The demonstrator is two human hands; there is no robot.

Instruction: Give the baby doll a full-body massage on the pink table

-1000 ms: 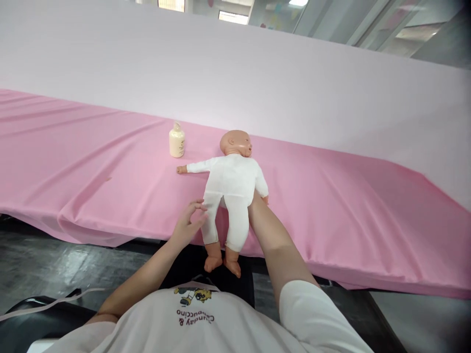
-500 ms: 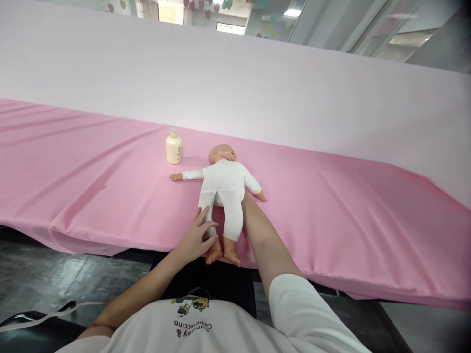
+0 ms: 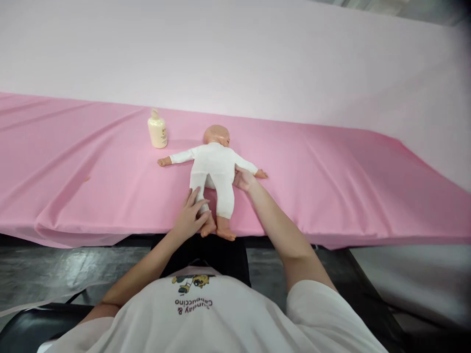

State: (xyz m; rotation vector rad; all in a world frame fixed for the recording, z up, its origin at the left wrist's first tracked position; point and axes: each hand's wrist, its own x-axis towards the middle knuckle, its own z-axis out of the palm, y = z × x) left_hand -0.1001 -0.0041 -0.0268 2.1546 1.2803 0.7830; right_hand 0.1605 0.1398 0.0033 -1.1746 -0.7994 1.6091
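Observation:
A baby doll [image 3: 215, 162] with a white cloth body and bare plastic head, hands and feet lies face down, its arms spread and its feet at the table's front edge. My left hand [image 3: 189, 218] rests with spread fingers on the doll's left-side lower leg. Against the doll's right-side flank, just under its arm, is my right hand [image 3: 243, 179], palm turned up and fingers loosely extended. Its fingertips are partly hidden at the doll's side. Neither hand is wrapped round anything.
A cream pump bottle [image 3: 158, 131] stands on the pink tablecloth [image 3: 312, 186], beyond the doll's left-side hand. Behind the table rises a plain white panel [image 3: 235, 63]. A black chair [image 3: 40, 326] is at the lower left.
My right hand has come out from beneath the doll's body to its right side and now shows. The left hand stays on the leg. The view has tipped downward.

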